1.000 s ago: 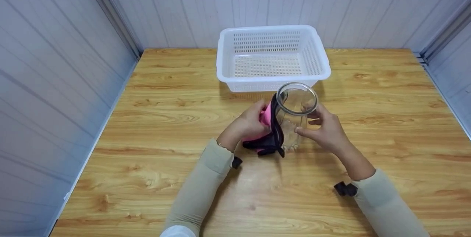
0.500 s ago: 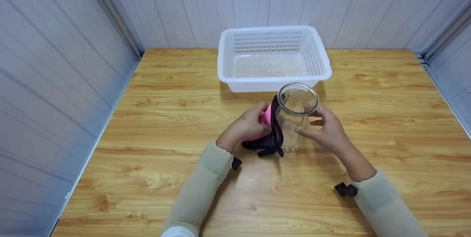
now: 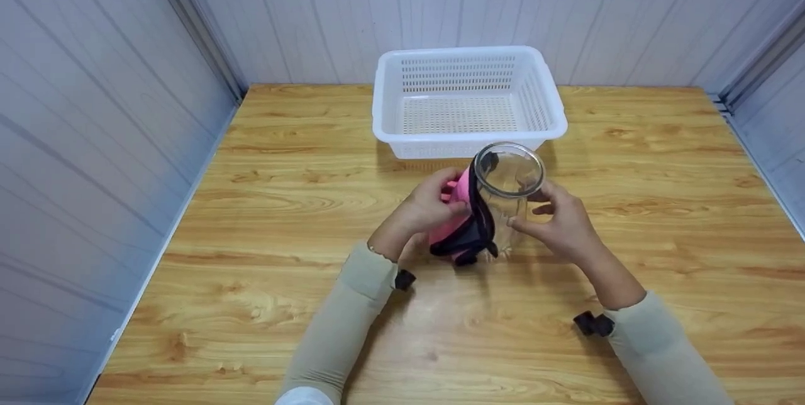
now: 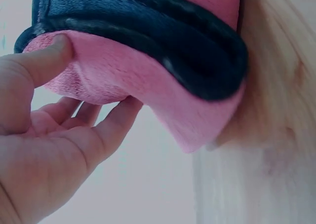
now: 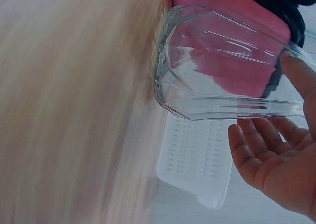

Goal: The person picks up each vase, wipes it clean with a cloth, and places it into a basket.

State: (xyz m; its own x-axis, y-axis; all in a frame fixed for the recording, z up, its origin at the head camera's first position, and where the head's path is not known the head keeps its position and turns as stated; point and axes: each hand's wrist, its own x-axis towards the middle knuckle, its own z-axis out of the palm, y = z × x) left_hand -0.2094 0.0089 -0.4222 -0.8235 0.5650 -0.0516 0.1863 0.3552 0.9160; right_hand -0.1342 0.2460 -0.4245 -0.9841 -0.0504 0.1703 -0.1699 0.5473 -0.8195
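Note:
My left hand (image 3: 424, 207) pinches a soft pink cloth with black edging (image 3: 449, 232), thumb on one face and fingers on the other. In the left wrist view the plush cloth (image 4: 163, 98) hangs folded, a dark band running across it. My right hand (image 3: 560, 222) grips a clear glass jar (image 3: 505, 226) from its right side. The jar stands upright on the table, mouth up, with the cloth against its left side. In the right wrist view, pink shows through the jar (image 5: 217, 66); the cloth's far side is partly hidden.
A white plastic basket (image 3: 468, 138) with slotted walls stands just behind the jar, near the back wall (image 3: 402, 2). The wooden table (image 3: 264, 216) extends to both sides. A panelled wall (image 3: 107, 141) borders it on the left.
The cloth has shifted a little right and up along the jar's left side. My left hand's fingers have changed their hold on it. The jar and right hand stay nearly still.

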